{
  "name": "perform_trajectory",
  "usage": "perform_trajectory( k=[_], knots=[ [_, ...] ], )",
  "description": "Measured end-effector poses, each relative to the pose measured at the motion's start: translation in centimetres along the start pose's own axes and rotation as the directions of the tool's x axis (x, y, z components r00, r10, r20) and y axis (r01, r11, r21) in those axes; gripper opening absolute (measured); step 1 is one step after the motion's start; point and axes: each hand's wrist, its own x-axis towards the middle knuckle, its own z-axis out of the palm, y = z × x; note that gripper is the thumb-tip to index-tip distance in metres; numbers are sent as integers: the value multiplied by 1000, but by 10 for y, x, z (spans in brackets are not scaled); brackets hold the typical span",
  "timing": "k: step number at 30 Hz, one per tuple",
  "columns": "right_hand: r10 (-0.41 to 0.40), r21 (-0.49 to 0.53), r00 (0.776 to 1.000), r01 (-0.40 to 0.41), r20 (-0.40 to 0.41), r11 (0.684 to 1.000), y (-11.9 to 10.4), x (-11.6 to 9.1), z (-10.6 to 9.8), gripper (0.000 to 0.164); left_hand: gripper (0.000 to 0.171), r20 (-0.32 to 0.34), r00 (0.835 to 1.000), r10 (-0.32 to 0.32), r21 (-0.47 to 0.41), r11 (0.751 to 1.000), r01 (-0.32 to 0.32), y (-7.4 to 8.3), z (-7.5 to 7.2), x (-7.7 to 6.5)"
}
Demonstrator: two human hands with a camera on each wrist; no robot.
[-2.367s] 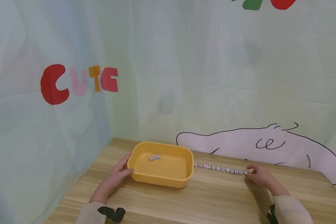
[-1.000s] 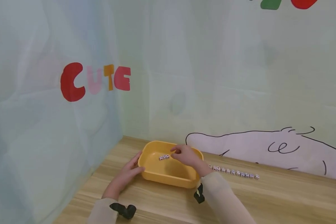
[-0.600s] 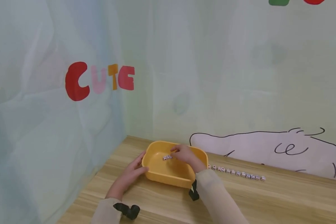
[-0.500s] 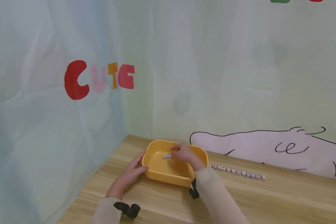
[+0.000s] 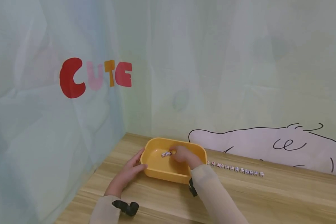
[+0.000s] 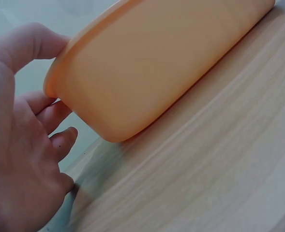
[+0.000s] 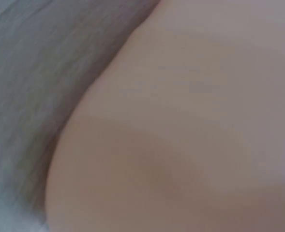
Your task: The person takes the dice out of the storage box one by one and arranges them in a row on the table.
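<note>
A yellow plastic basin (image 5: 166, 176) stands on the wooden table. My left hand (image 5: 129, 171) grips its left end, thumb over the rim and fingers against the outer wall; the left wrist view shows this hand (image 6: 21, 145) at the corner of the basin (image 6: 132, 72). Inside lie three dice (image 5: 163, 155) in a short row, white with coloured pips. My right hand (image 5: 183, 154) reaches in over the right wall, and its fingertips pinch the rightmost die (image 5: 170, 153), partly covered. Bare skin of the right hand (image 7: 181, 125) fills most of the right wrist view.
A long line of several dice (image 5: 231, 168) runs along the table (image 5: 162, 202) to the right of the basin. Fabric walls (image 5: 226, 77) with printed letters and a drawing border the table at the back and left.
My right hand has left the far end of the dice line, come over into the basin and lowered its fingers onto the rightmost die there. My left hand stays on the basin.
</note>
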Motion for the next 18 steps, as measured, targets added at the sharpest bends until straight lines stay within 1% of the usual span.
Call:
perform_trajectory(
  k=[6, 12, 18],
  knots=[
    [2, -3, 1000, -2, -1, 1000, -1, -1, 0, 32, 76, 2, 1000, -3, -18, 1000, 3, -1, 1, 0],
    [16, 52, 1000, -15, -7, 999, 2, -1, 1, 20, 76, 3, 1000, -10, -10, 1000, 10, -1, 1, 1],
    [51, 99, 999, -50, 0, 994, 3, -3, 0, 13, 76, 5, 1000, -7, -14, 1000, 7, -2, 0, 1]
  ],
)
